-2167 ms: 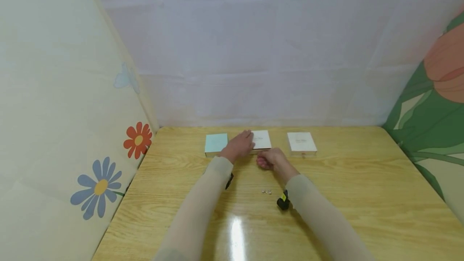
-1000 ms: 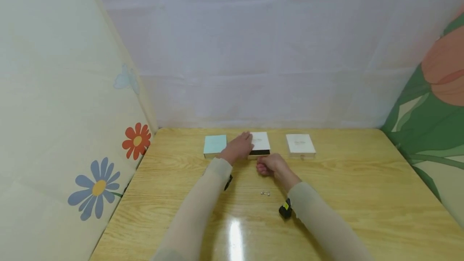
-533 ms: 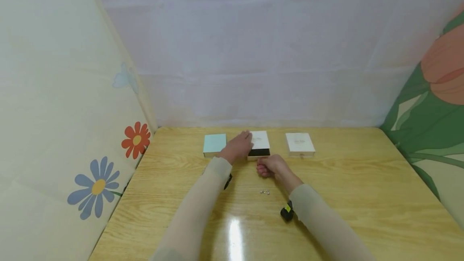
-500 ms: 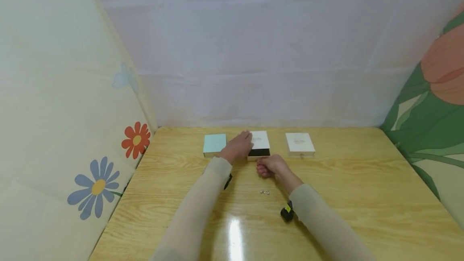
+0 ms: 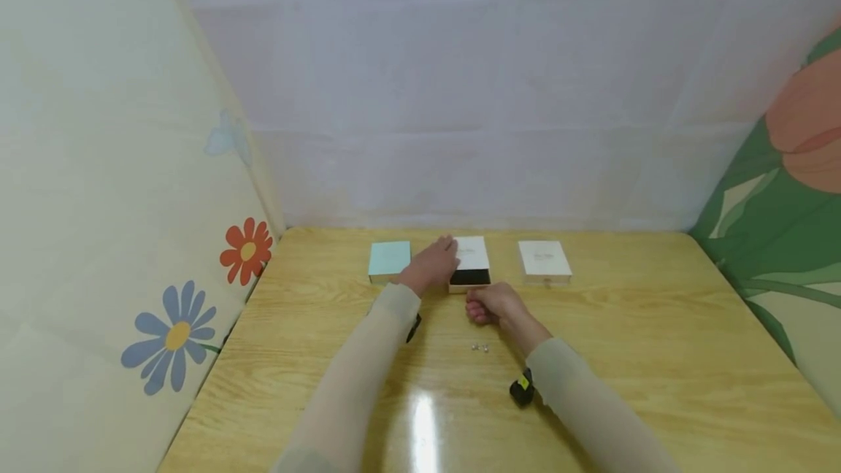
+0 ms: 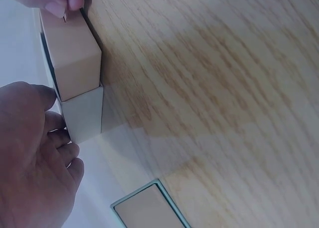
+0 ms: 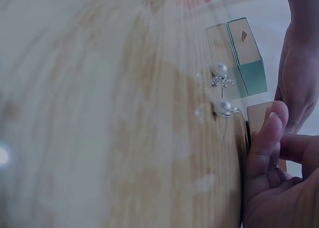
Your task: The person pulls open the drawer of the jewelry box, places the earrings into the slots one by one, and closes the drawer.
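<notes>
White drawer box point(image 5: 471, 257) at the rear of the worktop point(image 5: 611, 356), its long axis running toward the person, its drawer point(image 5: 469, 287) part-way out nearside. Both forearms point(image 5: 358, 374) converge on it. Left hand point(image 5: 434, 266): bent fingers hold the cover point(image 6: 83, 117). Right hand point(image 5: 493, 304): fingertips together, pinching the small front tab point(image 6: 65, 17).

Left box point(image 5: 390, 259) is showing mint green; middle box point(image 5: 471, 254), white and black; tabletop point(image 5: 657, 327), yellow wood grain.

Earrings point(image 7: 226, 107) before middle box point(image 5: 471, 254)
</notes>
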`<action>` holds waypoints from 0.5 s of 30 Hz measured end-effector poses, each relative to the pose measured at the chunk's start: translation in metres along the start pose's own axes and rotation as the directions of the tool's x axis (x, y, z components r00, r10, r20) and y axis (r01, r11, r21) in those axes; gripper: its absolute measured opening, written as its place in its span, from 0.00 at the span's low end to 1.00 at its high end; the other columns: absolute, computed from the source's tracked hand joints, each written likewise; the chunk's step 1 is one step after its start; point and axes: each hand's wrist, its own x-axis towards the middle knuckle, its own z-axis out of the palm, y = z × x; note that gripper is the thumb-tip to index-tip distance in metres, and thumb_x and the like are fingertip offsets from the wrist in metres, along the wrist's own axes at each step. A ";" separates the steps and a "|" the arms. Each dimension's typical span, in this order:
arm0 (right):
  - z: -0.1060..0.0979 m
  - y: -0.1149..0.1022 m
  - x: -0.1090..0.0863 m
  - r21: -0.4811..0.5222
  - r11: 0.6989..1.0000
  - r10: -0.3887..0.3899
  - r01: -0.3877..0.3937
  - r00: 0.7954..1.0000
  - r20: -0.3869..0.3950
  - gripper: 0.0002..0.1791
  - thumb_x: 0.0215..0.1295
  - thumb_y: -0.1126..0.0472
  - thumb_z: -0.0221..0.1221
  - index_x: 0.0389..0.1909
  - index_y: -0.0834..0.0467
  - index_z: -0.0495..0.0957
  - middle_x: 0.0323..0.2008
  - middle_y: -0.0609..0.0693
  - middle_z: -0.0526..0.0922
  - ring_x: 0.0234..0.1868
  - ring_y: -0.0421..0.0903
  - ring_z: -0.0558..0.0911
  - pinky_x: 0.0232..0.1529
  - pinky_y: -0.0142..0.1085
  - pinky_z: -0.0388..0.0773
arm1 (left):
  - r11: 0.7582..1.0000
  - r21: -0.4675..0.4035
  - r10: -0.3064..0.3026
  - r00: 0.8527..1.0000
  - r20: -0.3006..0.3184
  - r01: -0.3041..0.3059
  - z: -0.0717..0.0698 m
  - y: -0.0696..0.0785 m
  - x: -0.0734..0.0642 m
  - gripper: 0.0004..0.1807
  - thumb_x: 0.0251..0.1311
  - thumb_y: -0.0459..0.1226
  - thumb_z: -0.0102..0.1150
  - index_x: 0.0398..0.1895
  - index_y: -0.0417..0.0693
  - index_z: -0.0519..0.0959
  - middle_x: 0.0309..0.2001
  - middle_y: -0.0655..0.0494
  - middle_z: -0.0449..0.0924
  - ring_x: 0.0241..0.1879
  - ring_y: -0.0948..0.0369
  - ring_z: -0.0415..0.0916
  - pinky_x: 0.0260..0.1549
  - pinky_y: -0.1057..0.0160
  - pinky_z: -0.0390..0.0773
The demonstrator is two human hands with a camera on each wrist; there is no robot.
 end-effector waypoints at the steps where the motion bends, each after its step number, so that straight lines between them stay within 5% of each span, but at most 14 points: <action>1: 0.000 0.000 -0.001 0.003 1.000 -0.002 0.002 1.000 0.008 0.12 0.73 0.64 0.57 0.43 0.71 0.81 0.20 0.49 0.84 0.19 0.37 0.82 0.22 0.27 0.82 | 1.000 -0.011 -0.004 1.000 0.001 0.004 0.001 0.000 0.000 0.31 0.84 0.44 0.29 0.80 0.36 0.48 0.81 0.42 0.46 0.80 0.51 0.44 0.78 0.58 0.49; 15: -0.001 0.004 -0.001 0.013 1.000 -0.022 0.022 0.999 0.027 0.12 0.74 0.65 0.56 0.41 0.72 0.81 0.18 0.48 0.83 0.18 0.37 0.81 0.20 0.27 0.81 | 1.000 -0.025 0.002 1.000 0.006 -0.002 0.000 -0.002 0.001 0.31 0.83 0.44 0.28 0.80 0.36 0.48 0.81 0.42 0.46 0.80 0.51 0.43 0.78 0.60 0.46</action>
